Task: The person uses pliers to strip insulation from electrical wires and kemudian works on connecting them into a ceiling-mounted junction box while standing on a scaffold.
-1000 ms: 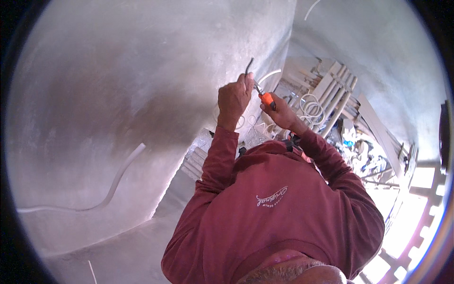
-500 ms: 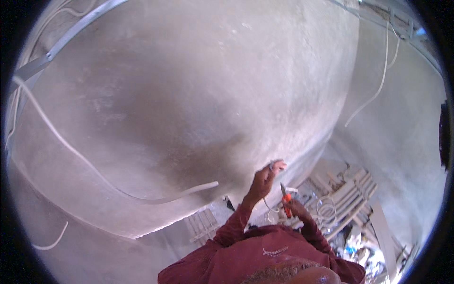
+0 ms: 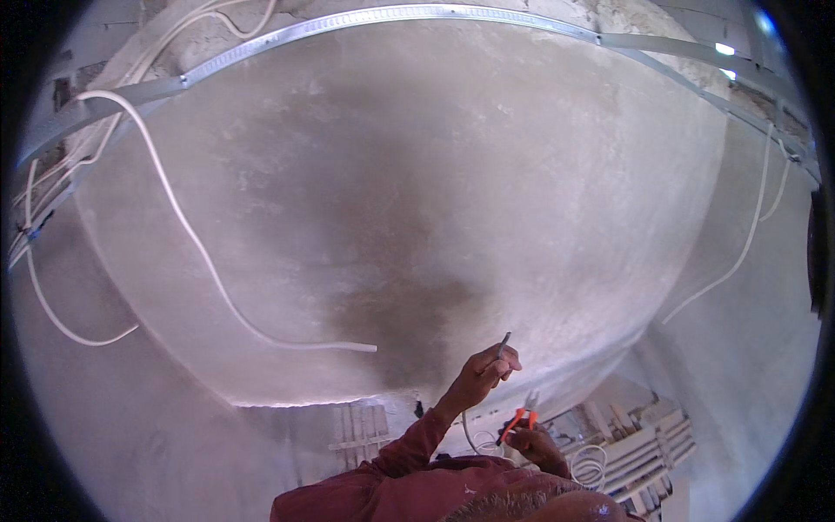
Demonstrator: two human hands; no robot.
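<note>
Raised in front of the plastered wall [image 3: 591,217], my left hand [image 3: 484,376] is closed around a thin grey cable end [image 3: 504,342] that points upward from the fingers. A slim pale cable [image 3: 467,432] hangs just below that hand and curves down toward my body; whether it is the same piece is hidden by the palm. Lower and to the right, my right hand [image 3: 537,444] grips pliers with orange handles [image 3: 519,419]. Their handles are spread and the metal jaws point up, apart from the cable end.
A thick white cable [image 3: 204,252] droops across the wall at left. Another white cable [image 3: 739,261] hangs at right. A metal ceiling profile [image 3: 391,15] runs along the top. Wooden slats [image 3: 648,452] and a coil of white cable [image 3: 589,468] lie below at right.
The view has tilted up and levelled, bringing in more of the metal profile. The pliers' handles have spread, and the grey piece in my left hand now stands out upright.
</note>
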